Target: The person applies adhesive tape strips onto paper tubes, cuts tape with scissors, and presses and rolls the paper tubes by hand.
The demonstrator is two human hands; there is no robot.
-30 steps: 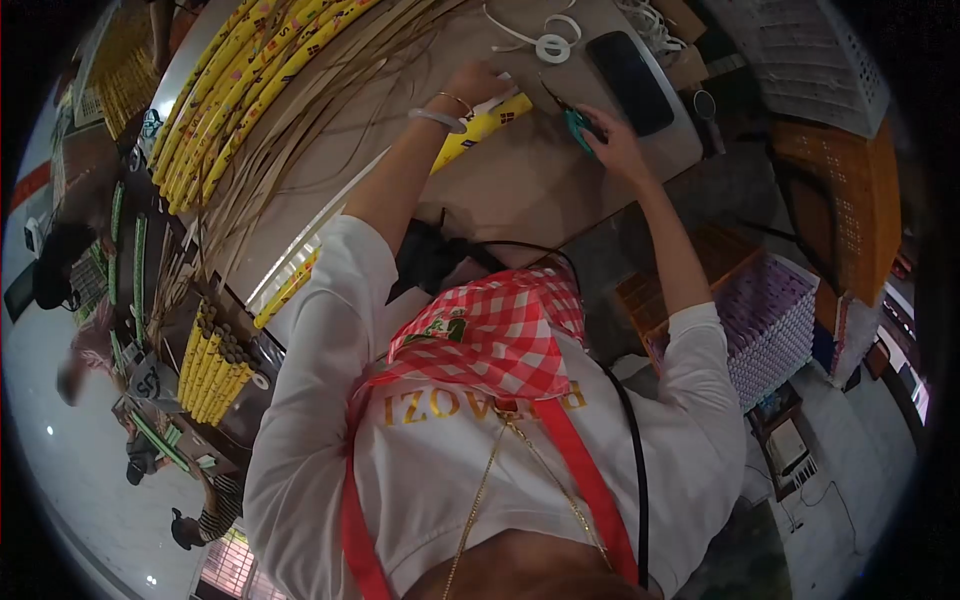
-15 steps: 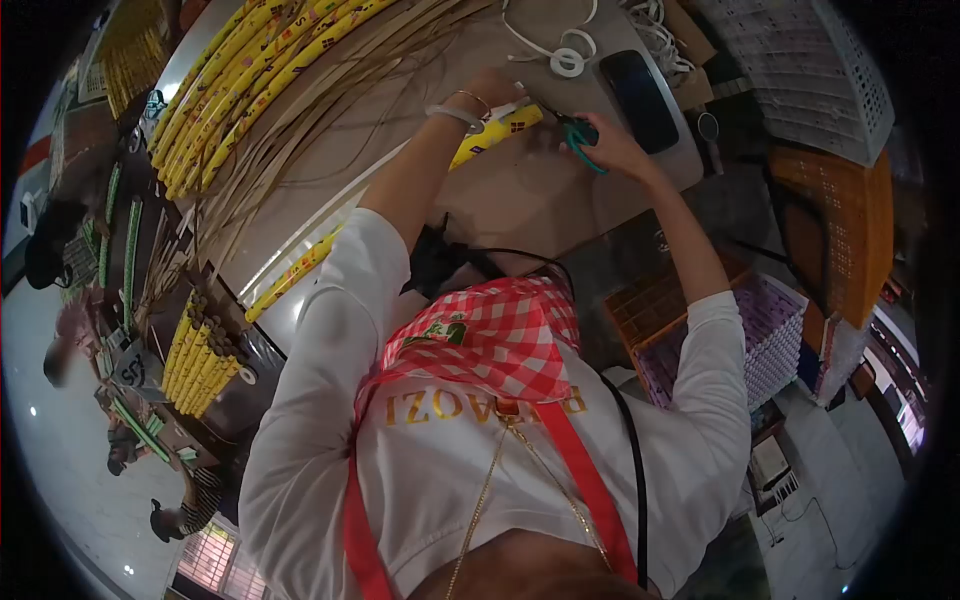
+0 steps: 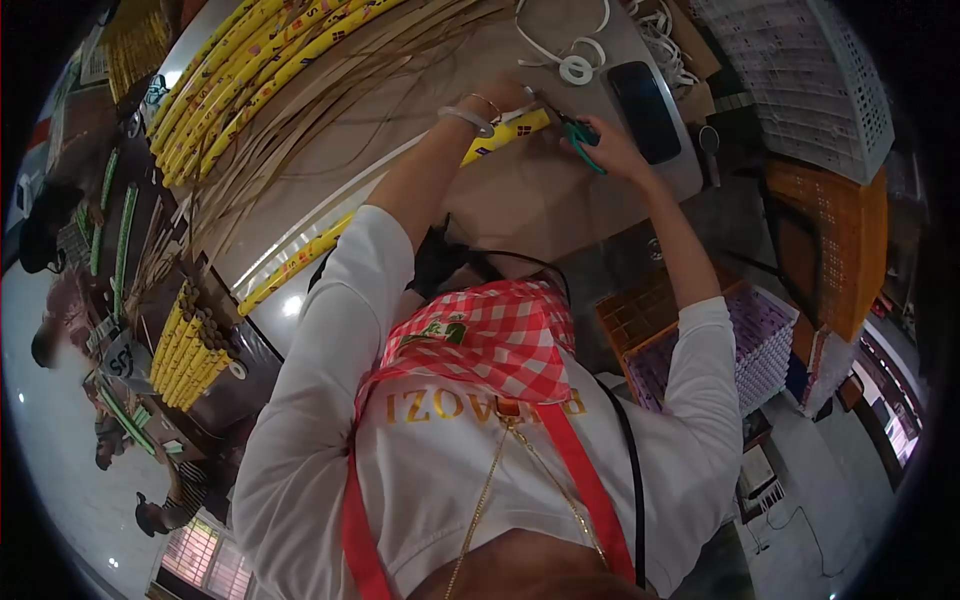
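My left hand is closed near the far end of a long yellow patterned tube, with a white strip running along the tube to it. A small white end shows at its fingertips. The left forearm covers the tube's middle. To the right, my right hand has its fingers in the handles of teal-handled scissors. Their dark blades point toward the tube's end and the left hand. Whether the blades touch the strip cannot be made out.
Bundled yellow tubes and loose brown strips lie at the upper left. A white tape roll and a phone are beyond the right hand. A purple-white basket stands at right. Other people are at far left.
My left hand has shifted slightly right, toward the scissors. The scissors' blades now sit nearer the left fingertips. The view has tilted a little.
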